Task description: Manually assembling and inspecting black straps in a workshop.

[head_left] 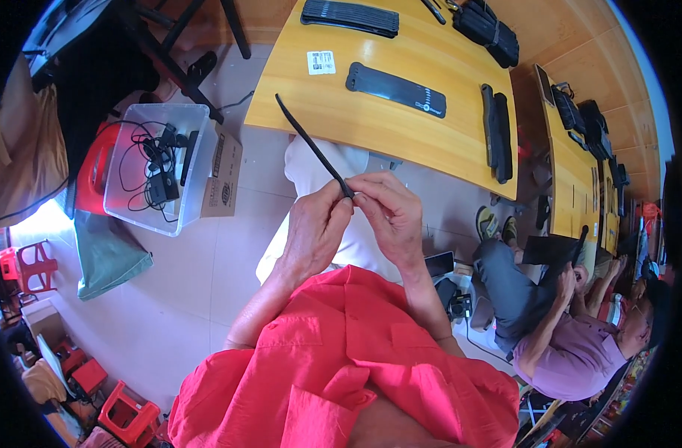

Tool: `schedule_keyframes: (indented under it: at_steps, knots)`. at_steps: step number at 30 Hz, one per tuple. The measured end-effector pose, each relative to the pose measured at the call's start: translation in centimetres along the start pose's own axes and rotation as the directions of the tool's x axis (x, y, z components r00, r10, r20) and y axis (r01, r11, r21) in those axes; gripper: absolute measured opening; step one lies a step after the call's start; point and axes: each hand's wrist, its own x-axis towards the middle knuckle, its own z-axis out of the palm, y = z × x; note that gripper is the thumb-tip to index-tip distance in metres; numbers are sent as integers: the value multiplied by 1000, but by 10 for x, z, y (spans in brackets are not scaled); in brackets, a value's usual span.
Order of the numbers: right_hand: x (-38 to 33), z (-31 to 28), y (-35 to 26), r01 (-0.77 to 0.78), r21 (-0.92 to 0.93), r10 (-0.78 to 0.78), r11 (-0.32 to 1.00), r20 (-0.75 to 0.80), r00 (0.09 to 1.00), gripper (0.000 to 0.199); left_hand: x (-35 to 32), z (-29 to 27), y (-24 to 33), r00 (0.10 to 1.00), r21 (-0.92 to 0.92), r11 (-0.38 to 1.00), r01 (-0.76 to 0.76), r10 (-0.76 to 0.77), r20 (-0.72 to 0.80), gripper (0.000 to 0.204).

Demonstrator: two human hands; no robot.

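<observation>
A long, narrow black strip [305,137], seen almost edge-on, runs up and left from my fingertips to the near edge of the yellow table [311,101]. My left hand [311,225] pinches its lower end between thumb and fingers. Close against it, my right hand [392,216] pinches the same end; the fingers hide its tip. On the table, a wide flat black strip [393,88] with light printing lies beyond my hands. A stack of black strips [350,18] is at the far left, beside a small white card [321,63]. More black strips [497,134] lie along the right edge.
A dark bundle [486,31] sits at the table's far right corner. To the left, a clear plastic bin [117,200] holds black cables, beside a cardboard box [223,175]. At right, a co-worker in a purple shirt [572,358] holds a black piece near a second table [568,198].
</observation>
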Motion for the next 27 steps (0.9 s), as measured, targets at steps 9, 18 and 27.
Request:
schedule_keyframes:
  at_steps: [9, 18, 27]
  knots:
    - [1, -3, 2, -21, 33, 20, 999, 43, 999, 20, 0, 1, 0, 1000, 18, 1000, 9, -9, 18, 18]
    - [2, 0, 7, 19, -10, -19, 1000, 23, 1000, 18, 1, 6, 1, 999, 127, 992, -12, 15, -29, 16]
    - [0, 1, 6, 30, -45, -31, 999, -17, 999, 18, 4, 9, -2, 997, 104, 995, -3, 11, -77, 17]
